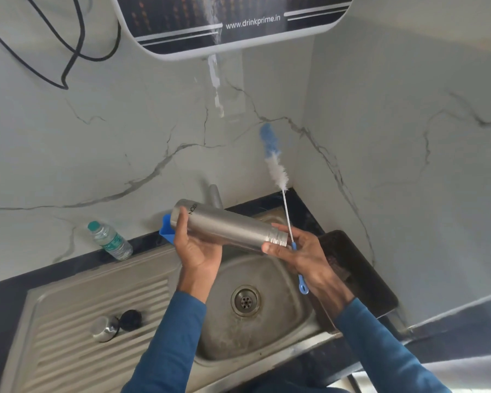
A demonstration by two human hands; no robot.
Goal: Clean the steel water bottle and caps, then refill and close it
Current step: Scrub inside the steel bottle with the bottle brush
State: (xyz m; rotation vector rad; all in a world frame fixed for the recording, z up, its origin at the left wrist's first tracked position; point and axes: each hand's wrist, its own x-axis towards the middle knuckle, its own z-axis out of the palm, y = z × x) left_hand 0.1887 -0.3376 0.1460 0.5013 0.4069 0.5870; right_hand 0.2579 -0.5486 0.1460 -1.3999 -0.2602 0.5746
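Steel bottle (227, 225) lies tilted at mid-frame above the sink (224, 338) — my left hand (199, 251) curled round its base, my right hand (305, 255) pinching its neck and the blue brush (275, 163); 2 caps (105, 329) sit lower left.

Soft, cool, even light fills this kitchen corner, bright enough to read everything, with no hard shadows; its source cannot be told. The pale marble wall (97, 154) looks flat and grey-green. The steel bottle (230, 228) carries a broad, gentle sheen along its side, and the steel cap (104, 329) on the drainboard (68, 350) shows a small bright glint. The sink basin (281, 321) gleams dully. Wide-angle bending curves the water purifier (238, 38) overhead. The head of the bottle brush (270, 148) is slightly soft, a white streak (214, 80) beneath the purifier is smeared, and the lower right corner is a pale, washed-out blur.
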